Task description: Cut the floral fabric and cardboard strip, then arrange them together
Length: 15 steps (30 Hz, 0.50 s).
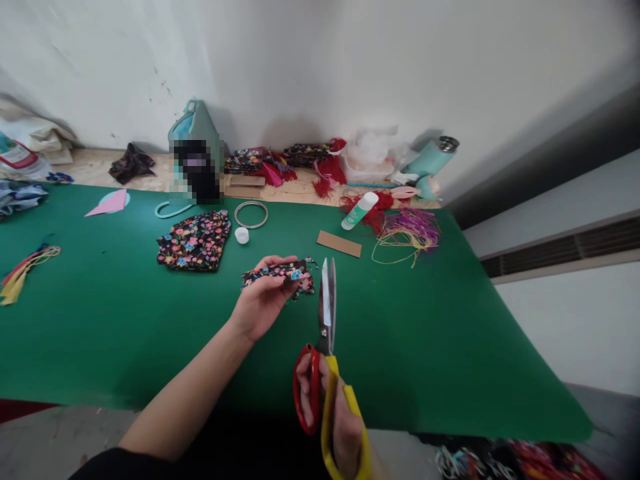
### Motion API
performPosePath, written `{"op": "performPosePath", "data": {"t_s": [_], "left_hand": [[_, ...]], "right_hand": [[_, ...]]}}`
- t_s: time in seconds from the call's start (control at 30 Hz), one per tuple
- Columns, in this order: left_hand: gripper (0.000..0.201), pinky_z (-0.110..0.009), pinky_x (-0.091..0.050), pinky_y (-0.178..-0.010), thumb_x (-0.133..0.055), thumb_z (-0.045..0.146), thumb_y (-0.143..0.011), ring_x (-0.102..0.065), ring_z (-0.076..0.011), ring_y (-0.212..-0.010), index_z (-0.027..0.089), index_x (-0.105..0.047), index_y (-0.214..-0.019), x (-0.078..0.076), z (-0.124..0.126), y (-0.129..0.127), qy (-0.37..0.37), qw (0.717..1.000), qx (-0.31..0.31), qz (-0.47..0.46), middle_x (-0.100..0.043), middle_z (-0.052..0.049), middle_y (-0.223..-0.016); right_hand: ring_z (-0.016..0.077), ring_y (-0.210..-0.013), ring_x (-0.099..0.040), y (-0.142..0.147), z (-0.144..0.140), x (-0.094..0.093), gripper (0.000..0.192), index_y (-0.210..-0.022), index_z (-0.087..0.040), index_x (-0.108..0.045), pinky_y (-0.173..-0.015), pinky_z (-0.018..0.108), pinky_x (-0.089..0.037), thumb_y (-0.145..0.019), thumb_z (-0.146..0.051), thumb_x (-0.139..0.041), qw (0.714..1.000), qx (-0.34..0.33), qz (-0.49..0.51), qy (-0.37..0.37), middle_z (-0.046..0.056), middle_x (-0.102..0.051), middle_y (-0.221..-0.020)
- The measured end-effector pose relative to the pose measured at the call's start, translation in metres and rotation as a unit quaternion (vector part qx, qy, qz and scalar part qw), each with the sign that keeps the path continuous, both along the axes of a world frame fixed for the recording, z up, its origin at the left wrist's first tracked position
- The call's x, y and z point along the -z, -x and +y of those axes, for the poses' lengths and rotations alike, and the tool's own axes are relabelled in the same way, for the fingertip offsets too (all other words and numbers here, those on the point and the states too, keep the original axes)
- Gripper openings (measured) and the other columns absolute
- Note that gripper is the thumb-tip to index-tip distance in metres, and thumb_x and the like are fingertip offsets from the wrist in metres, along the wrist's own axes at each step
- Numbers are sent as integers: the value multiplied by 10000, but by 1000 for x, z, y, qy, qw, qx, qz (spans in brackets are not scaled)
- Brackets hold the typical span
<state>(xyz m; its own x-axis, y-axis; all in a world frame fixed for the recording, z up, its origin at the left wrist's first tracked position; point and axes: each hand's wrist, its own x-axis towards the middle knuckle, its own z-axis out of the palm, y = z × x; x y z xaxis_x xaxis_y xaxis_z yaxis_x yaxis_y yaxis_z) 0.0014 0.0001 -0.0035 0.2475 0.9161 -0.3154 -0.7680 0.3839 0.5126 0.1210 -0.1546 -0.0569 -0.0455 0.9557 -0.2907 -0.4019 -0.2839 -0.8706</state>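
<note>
My left hand (261,301) pinches a small strip of black floral fabric (280,273) above the green table cover (125,333). My right hand (336,420) grips a pair of scissors (326,313) by its red and yellow handles. The blades point away from me, nearly closed, just right of the strip. A larger piece of the same floral fabric (195,241) lies flat on the cover to the left.
A round hoop (251,214), a white cap (241,235), a glue stick (360,210), a cardboard strip (339,243) and coloured threads (410,230) lie beyond. A teal bag (196,157), fabric scraps and a teal flask (430,160) line the wall. Tassels (23,270) lie at the left.
</note>
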Motion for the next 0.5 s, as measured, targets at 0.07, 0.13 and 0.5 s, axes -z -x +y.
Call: {"op": "performPosePath", "data": {"t_s": [0.07, 0.13, 0.5], "left_hand": [[340, -243, -537, -716, -620, 51, -634, -690, -173, -796, 153, -619, -958, -1, 0, 1, 13, 1000, 27, -7, -715, -79, -900], [402, -242, -543, -692, -590, 59, -664, -699, -182, -785, 141, -608, -1056, -2, 0, 1, 26, 998, 51, -9, -720, -79, -824], [350, -246, -543, -720, -577, 59, -734, -713, -179, -802, 121, -615, -1076, 1, 1, -1, 55, 996, 67, -9, -741, -83, -864]], "right_hand": [[80, -477, -427, 2, -3, 6, 839, -1038, -225, -531, -396, 212, -443, -535, -896, -535, 1000, 11, -3, 1, -9, -508, -776], [79, -464, -427, 5, -4, 13, 863, -1023, -225, -540, -367, 207, -418, -502, -913, -527, 1000, 12, 2, -3, -11, -505, -760], [65, -435, -409, 9, -10, 23, 902, -1030, -216, -555, -356, 205, -375, -473, -925, -516, 1000, 6, 9, -11, -2, -548, -780]]}}
